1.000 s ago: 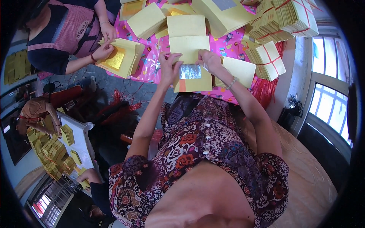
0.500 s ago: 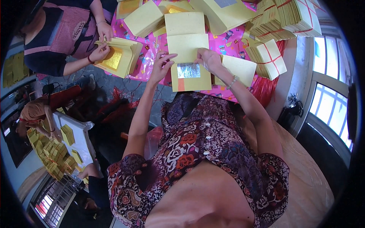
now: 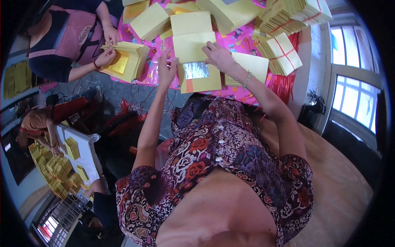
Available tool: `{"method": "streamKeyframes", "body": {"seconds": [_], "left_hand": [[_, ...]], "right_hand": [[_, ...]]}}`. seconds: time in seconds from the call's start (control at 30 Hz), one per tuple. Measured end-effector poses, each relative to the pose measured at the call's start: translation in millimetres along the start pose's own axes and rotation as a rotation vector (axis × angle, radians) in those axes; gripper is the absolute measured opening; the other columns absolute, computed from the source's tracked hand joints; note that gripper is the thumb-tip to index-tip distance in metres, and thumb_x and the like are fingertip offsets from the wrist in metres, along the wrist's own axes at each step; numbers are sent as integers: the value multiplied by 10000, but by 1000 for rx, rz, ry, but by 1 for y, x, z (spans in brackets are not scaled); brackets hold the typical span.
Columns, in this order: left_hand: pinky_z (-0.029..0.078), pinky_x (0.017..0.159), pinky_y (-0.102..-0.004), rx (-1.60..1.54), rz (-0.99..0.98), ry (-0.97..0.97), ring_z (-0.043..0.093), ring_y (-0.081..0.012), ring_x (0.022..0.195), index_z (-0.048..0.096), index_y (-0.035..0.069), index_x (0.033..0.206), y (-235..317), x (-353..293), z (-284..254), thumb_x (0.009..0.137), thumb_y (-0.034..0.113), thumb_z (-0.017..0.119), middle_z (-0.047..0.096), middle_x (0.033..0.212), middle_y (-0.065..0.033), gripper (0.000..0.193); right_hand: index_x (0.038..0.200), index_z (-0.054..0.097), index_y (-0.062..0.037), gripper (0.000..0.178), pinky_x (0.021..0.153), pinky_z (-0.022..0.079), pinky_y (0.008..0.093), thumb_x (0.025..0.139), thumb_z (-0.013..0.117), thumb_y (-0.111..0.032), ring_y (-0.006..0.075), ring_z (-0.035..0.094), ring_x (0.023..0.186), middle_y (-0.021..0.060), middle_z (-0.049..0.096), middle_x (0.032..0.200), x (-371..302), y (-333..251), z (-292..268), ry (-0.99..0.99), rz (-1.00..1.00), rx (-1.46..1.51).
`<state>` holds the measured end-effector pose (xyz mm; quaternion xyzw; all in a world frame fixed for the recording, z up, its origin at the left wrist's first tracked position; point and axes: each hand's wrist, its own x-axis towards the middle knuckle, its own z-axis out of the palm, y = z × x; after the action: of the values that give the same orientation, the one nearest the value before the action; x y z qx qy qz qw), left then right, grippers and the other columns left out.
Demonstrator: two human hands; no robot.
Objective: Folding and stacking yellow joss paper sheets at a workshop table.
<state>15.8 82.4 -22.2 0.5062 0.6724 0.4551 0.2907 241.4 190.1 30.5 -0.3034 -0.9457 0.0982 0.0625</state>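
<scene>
In front of me lies a column of overlapping yellow paper sheets. The nearest sheet bears a silver foil square and a small orange-red strip. Just off the column's left edge, my left hand is raised with its fingers apart, holding nothing I can see. My right hand rests over the right edge, beside the foil. Its fingers are bent but spread on the paper, and no firm grip shows. A stack of plain yellow paper lies partly under my right wrist.
Red-tied yellow bundles stand at the right, larger stacks behind. A pink patterned cloth covers the table. At the left, a co-worker's hands hold gold-foil paper. Further off, people work at a white table.
My right hand's fingers have loosened and spread on the paper's edge. My left hand has drawn slightly down and away from the sheets. The whole view has shifted a little.
</scene>
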Motion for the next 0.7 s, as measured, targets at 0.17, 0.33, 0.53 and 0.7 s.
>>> {"method": "streamKeyframes", "body": {"seconds": [0.17, 0.33, 0.53, 0.7], "left_hand": [[504, 691, -324, 229, -138, 5, 626, -206, 795, 532, -50, 1238, 6, 18, 4, 930, 311, 603, 619, 902, -137, 480], [542, 624, -307, -298, -426, -17, 640, -200, 821, 398, -41, 1313, 12, 32, 16, 879, 146, 651, 582, 1003, -173, 536], [582, 645, -292, -423, -395, 106, 640, -222, 877, 279, -30, 1377, 33, 41, 22, 817, -32, 596, 510, 1151, -194, 643], [569, 694, -316, -542, -260, 41, 621, -231, 951, 300, -3, 1393, 60, 40, 20, 803, -17, 600, 536, 1155, -191, 663]], "right_hand": [[877, 586, -52, 268, 678, 535, 354, 831, 667, -303, 238, 620, 852, 100, 574, 869, 11, 14, 5, -35, -217, -170], [857, 604, -47, 247, 695, 536, 369, 850, 648, -289, 236, 636, 885, 125, 600, 867, 16, 21, 11, -91, -133, -96], [1108, 597, -4, 414, 812, 533, 402, 850, 683, -317, 303, 631, 960, 187, 608, 1003, 7, 28, -2, 224, -28, 220], [1280, 450, 81, 636, 936, 499, 418, 891, 692, -360, 301, 576, 1172, 195, 561, 1283, -26, 32, -34, 364, 558, 848]]}}
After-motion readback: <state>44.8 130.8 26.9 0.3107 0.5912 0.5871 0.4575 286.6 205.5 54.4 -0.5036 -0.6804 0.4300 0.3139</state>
